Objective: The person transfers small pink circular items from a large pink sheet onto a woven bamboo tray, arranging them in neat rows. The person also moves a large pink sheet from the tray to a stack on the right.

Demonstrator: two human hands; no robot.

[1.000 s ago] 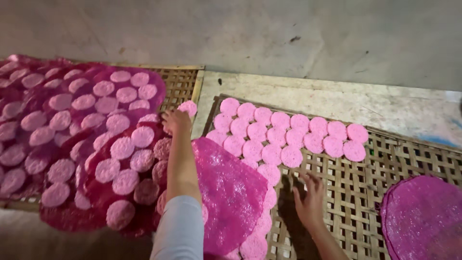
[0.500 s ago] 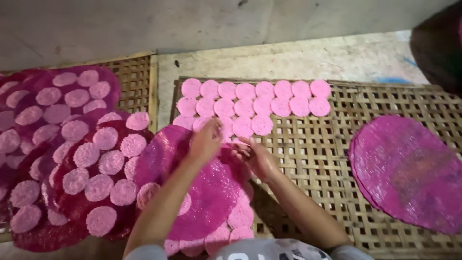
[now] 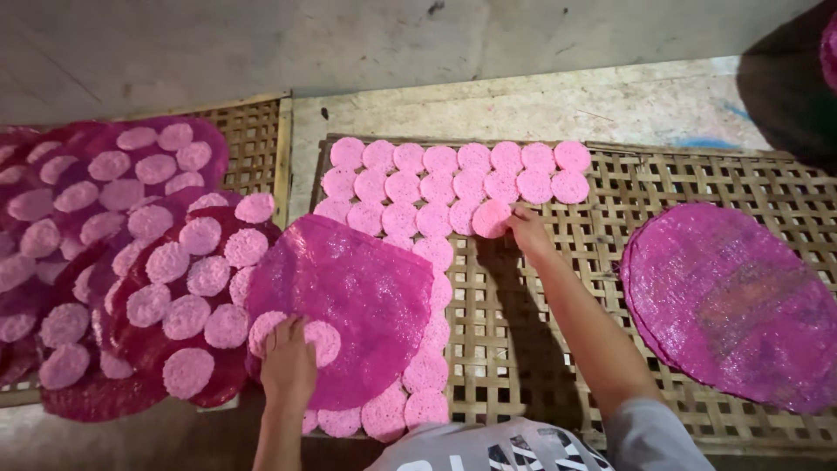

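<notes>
Pink discs (image 3: 440, 187) lie in rows on the woven bamboo rack (image 3: 558, 288). We note the right hand (image 3: 526, 228) with fingertips pinched on one disc (image 3: 490, 218) at the rows' lower edge. We find the left hand (image 3: 288, 362) resting with loosely curled fingers on a disc (image 3: 323, 340) atop the magenta round sheet (image 3: 349, 301).

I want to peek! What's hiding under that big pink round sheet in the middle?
Small pink discs poke out along the sheet's right and bottom edges, lying on the bamboo rack. Anything farther under the sheet is covered.
</notes>
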